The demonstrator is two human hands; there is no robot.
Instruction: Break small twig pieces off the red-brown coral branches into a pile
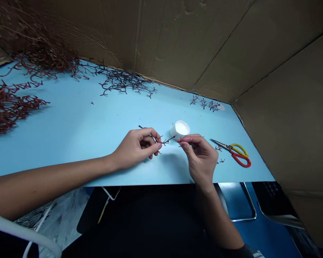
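My left hand (138, 147) is closed around a thin dark red branched twig (164, 141) whose tip sticks out to the right. My right hand (200, 154) pinches something small at its fingertips, close to the twig's free end; what it holds is too small to name. Both hands rest low over the light blue table (78, 125). Just behind them a small white cup (179, 129) lies tilted on the table.
Red and yellow scissors (237, 153) lie right of my right hand. Piles of dark red twigs (8, 105) fill the left, and more twigs (123, 82) lie at the back. A few cut twig pieces (207, 104) sit far right. Cardboard walls (285, 89) enclose the table.
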